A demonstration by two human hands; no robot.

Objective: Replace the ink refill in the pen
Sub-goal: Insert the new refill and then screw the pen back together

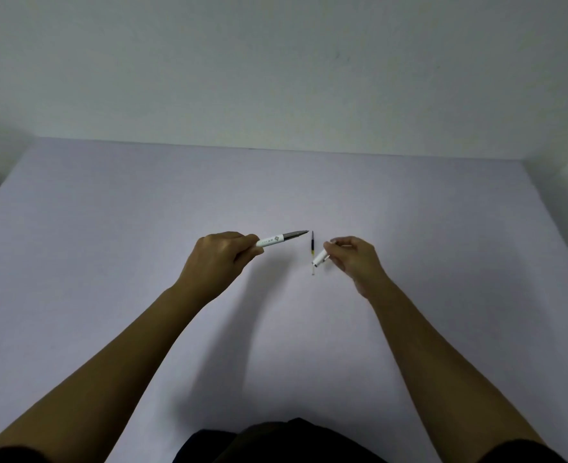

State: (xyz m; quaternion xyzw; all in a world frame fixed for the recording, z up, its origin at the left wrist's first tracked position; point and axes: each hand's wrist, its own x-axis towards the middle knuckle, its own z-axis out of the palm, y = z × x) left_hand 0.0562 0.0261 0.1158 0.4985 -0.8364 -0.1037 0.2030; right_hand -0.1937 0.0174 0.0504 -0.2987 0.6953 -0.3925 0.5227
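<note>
- The desk (109,245) is a broad, pale lilac surface running back to a plain light wall (276,61); both bare forearms reach out over it from the near edge.
- The left hand (217,259) is curled into a loose fist, its grip closed around the rear of the pen body (277,238), which is lifted clear of the desk.
- That pen body is white with small dark print, and its grey tapered front section points right and slightly away, tip out in the open.
- Whether anything sits inside the barrel I cannot tell from here.
- Just right of the tip lies the ink refill (312,250), a thin stick set almost front to back on the desk: dark at the far end, yellowish in the middle, pale at the near end.
- The right hand (354,259) pinches a short white pen cap (320,258) with a silvery end, held tilted, its lower end just beside the refill or over it.
- Its grip is narrow, fingertips drawn together on the cap.
</note>
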